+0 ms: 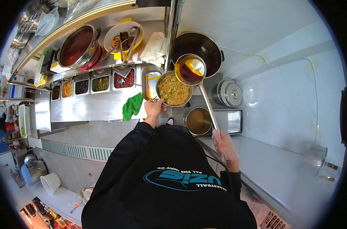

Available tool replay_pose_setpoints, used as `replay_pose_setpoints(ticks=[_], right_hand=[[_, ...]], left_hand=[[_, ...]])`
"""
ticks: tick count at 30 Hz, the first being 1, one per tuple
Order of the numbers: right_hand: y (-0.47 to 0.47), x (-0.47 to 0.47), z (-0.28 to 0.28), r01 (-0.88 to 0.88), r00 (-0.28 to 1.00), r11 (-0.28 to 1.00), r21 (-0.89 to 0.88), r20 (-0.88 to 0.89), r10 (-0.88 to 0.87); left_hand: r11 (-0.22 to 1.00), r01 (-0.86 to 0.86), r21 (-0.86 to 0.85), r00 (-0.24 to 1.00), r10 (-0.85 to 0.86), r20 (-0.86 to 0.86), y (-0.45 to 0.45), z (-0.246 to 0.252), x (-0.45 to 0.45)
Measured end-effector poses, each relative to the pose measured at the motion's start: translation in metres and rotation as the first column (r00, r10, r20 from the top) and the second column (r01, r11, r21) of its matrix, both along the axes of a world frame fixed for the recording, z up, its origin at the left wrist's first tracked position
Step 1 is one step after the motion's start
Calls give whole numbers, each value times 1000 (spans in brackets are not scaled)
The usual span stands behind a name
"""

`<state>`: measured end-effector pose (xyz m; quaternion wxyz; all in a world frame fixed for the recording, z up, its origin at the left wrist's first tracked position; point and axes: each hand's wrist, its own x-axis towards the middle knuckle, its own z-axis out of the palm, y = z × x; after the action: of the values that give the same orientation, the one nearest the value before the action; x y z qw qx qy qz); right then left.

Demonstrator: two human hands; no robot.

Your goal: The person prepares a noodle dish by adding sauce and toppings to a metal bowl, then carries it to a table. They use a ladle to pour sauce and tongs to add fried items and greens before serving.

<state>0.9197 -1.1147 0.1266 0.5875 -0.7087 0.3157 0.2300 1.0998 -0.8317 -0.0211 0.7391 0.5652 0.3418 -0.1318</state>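
My left hand [154,109] grips the rim of a round metal bowl [178,105] filled with noodles [174,88] and bits of green vegetable. In my right hand [224,144], covered by a clear plastic glove, is the long handle of a metal ladle [209,107]. Dark reddish-brown liquid [190,73] lies in the ladle's cup, just right of the noodles. Behind that cup stands a large dark-walled pot [195,40], partly hidden by it. A rectangular metal pan [152,81] with orange liquid sits left of the bowl.
Several topping trays [101,83] line the steel counter [84,107], where a green cloth [132,106] lies. Above are a pot of red liquid [77,45] and a yellow-rimmed bowl [123,40] with tongs. A broth pot [198,121], lidded pots [230,93] and metal tray [228,120] stand at right.
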Motion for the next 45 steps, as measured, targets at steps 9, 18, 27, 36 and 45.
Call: replay_pose_setpoints(ticks=[9, 18, 27, 36, 45], right_hand=[[-2, -23, -3, -191, 962, 894, -406, 105, 253], [6, -31, 3, -202, 929, 765, -611, 129, 348], [6, -36, 2, -223, 915, 682, -697, 92, 393], [2, -44, -9, -203, 889, 582, -788, 100, 447], [-2, -51, -19, -162, 879, 512, -843, 112, 463]], left_hand=[[999, 22, -40, 998, -20, 55, -7, 11, 1], [999, 3, -48, 999, -1, 43, -8, 8, -5], [999, -11, -31, 999, 12, 34, -6, 5, -10], [999, -13, -43, 999, 14, 32, -1, 7, -14], [998, -14, -57, 999, 17, 50, -5, 15, -16]])
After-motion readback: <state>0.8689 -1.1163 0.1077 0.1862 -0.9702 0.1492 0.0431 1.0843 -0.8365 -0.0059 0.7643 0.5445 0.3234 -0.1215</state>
